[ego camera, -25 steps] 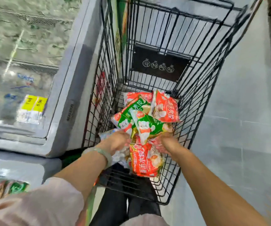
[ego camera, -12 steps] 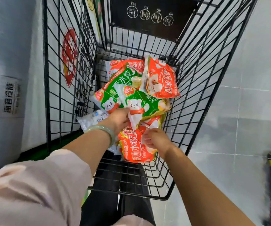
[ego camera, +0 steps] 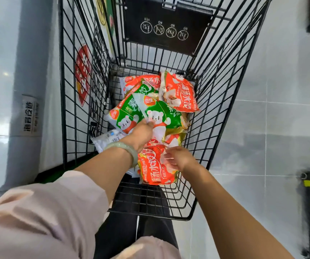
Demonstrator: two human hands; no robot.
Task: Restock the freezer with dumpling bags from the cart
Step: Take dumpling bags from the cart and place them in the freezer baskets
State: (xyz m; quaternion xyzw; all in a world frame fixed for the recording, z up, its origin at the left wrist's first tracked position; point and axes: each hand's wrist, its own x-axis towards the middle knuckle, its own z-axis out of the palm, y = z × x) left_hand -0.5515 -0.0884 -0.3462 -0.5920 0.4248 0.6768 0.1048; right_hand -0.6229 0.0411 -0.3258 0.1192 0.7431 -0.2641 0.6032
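In the cart (ego camera: 166, 44), the left grip (ego camera: 143, 132) touches a green bag (ego camera: 169, 116). The right grip (ego camera: 180, 158) rests on an orange bag (ego camera: 151, 171).

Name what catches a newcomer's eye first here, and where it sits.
Bright orange and green dumpling bags lie heaped in the wire cart's bottom. The left hand, a pale green bangle on its wrist, touches the green bear bag; the right hand touches the nearest orange bag.
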